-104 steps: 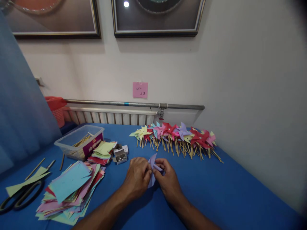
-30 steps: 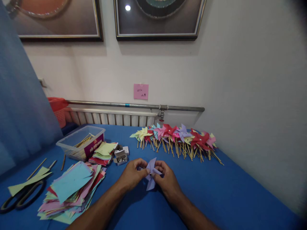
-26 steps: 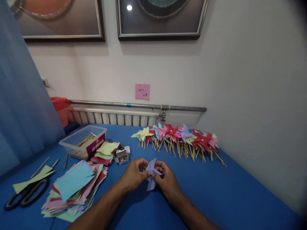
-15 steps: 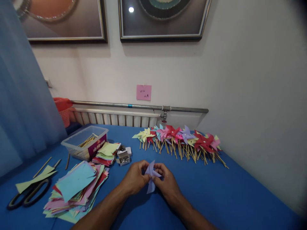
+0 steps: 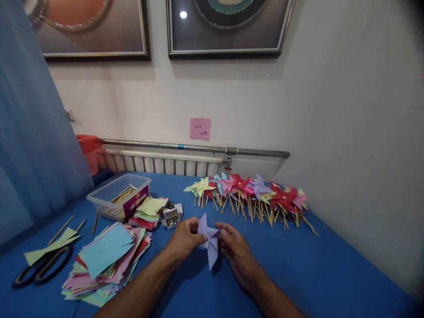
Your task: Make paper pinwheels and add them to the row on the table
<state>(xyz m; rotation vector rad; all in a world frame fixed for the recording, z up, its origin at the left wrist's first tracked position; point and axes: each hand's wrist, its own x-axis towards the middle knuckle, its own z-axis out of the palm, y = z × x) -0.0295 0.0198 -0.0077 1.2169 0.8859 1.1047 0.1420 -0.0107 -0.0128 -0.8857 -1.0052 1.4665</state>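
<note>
A purple paper pinwheel head point(image 5: 210, 244), with no stick visible on it, is held up above the blue tablecloth. My left hand point(image 5: 185, 238) is closed on its left side, thumb in front and fingers behind. My right hand point(image 5: 236, 249) has its thumb and index finger closed around the tip of the right vane; its other fingers are curled and partly hidden. Just beyond my left hand stands a small open box of metal pins point(image 5: 172, 219). Left of it lies a small stack of coloured paper squares point(image 5: 149, 208).
Finished pinwheels on sticks point(image 5: 241, 190) lie in a row at the back right. On the left are a clear plastic box point(image 5: 119, 194) of sticks, a large pile of coloured paper point(image 5: 106, 260) and black-handled scissors point(image 5: 53, 269). A wall and a radiator point(image 5: 159, 165) bound the table.
The pinwheel has turned and its front now shows more fully. My right hand has shifted from the pinwheel's middle out to its right vane. The view has moved slightly.
</note>
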